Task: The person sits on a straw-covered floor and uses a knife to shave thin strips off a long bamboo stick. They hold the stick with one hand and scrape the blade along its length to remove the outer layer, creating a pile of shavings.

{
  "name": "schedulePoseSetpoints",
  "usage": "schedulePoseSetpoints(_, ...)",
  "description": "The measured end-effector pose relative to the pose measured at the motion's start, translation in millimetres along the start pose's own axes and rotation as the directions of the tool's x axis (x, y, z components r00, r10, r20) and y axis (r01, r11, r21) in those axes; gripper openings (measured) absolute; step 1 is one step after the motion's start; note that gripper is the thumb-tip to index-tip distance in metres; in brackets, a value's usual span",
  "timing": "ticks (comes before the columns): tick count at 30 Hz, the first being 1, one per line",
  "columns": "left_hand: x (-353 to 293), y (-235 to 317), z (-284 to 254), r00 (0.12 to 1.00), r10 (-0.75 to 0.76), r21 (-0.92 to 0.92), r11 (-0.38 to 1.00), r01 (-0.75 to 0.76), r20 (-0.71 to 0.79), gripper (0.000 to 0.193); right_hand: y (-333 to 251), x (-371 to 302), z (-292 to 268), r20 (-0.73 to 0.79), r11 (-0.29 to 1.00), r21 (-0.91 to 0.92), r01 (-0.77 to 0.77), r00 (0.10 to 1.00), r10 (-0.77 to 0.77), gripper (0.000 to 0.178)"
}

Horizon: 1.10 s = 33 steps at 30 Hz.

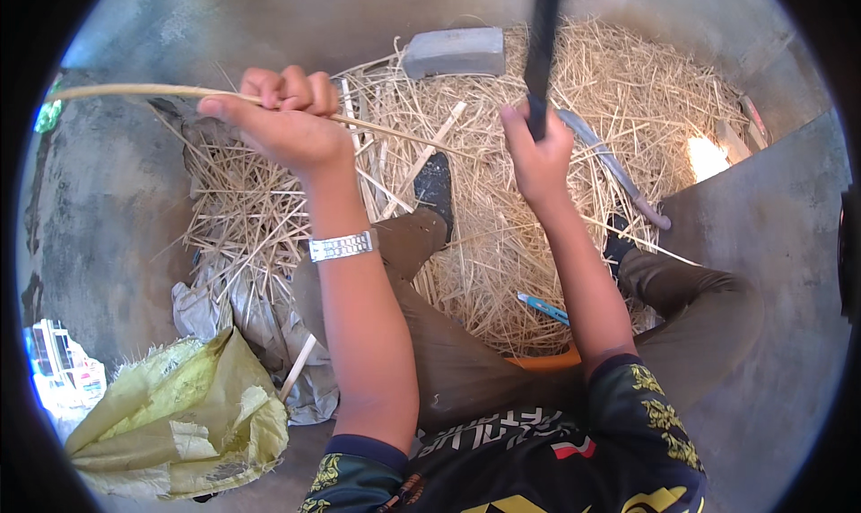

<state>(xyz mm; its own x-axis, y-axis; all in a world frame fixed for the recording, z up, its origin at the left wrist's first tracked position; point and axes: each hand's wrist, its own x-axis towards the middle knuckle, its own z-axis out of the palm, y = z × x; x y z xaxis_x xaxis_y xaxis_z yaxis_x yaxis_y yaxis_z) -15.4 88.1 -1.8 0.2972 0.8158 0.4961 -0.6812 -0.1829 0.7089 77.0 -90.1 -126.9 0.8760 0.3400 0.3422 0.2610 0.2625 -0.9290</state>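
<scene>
My left hand (pixel 291 118) is closed around a long, thin bamboo strip (pixel 148 90). The strip bows out to the left and slants down to the right past my palm, over the shavings. Upright in my right hand (pixel 541 159) is a long dark flat tool (pixel 543 51), its black grip wrapped by my fingers. Its upper end runs out of view at the top and is blurred, so its exact kind does not show. The tool and the strip are apart.
Pale shavings (pixel 619 82) cover the floor between my bent legs. On them lie a grey block (pixel 455 53), a curved grey tool (pixel 614 165), a blue cutter (pixel 543 308) and several flat slats (pixel 423 161). An orange object (pixel 549 360) is partly hidden. A yellow sack (pixel 184 423) lies at lower left.
</scene>
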Motion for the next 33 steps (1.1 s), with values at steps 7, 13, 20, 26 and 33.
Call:
schedulePoseSetpoints(7,-14,-11,23,0.989,-0.055,-0.01,0.998,0.057,0.137,0.069,208,-105,-88,0.006,0.397,-0.838,-0.375,0.72,0.694,0.048)
schedulePoseSetpoints(13,-5,-8,27,1.0,-0.027,-0.008,1.0,0.027,0.011,0.07,80,-2,-49,0.125,0.628,-0.639,-0.444,0.746,0.655,0.033)
schedulePoseSetpoints(20,-22,-4,40,0.998,-0.036,-0.018,0.999,0.037,0.058,0.07,23,-19,-16,0.059,0.998,0.021,-0.06,0.997,0.059,0.027)
schedulePoseSetpoints(26,-15,80,27,0.942,0.09,-0.319,0.948,0.019,0.323,0.052,219,-120,-100,-0.083,0.395,-0.817,-0.42,0.763,0.641,0.043)
schedulePoseSetpoints(33,-24,160,0,0.968,0.163,-0.194,0.973,-0.125,0.193,0.058,175,-84,-64,-0.056,0.645,-0.643,-0.414,0.865,0.499,0.034)
